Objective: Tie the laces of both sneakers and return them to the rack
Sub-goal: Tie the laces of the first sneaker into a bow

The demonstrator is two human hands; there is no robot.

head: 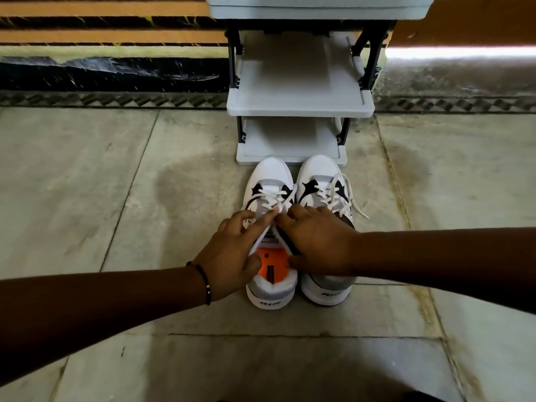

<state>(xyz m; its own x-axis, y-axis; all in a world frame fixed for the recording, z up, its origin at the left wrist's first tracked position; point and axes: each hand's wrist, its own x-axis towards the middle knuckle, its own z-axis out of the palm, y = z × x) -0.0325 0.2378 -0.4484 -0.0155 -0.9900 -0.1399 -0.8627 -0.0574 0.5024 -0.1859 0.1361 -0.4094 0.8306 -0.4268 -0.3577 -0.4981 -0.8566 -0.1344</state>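
It looked like a home entryway: a small grey rack (300, 104) with tiered shelves stood against a wall with a patterned border (116, 98), on a worn stone-tile floor (145, 158), with sneakers (319, 175) in front of it.

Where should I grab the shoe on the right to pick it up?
Grab the right sneaker by its heel collar, coming from above and behind. The heel faces the person and the opening points up, so fingers can hook inside. Its loose lace trails off the outer side, so keep the grip clear of it.
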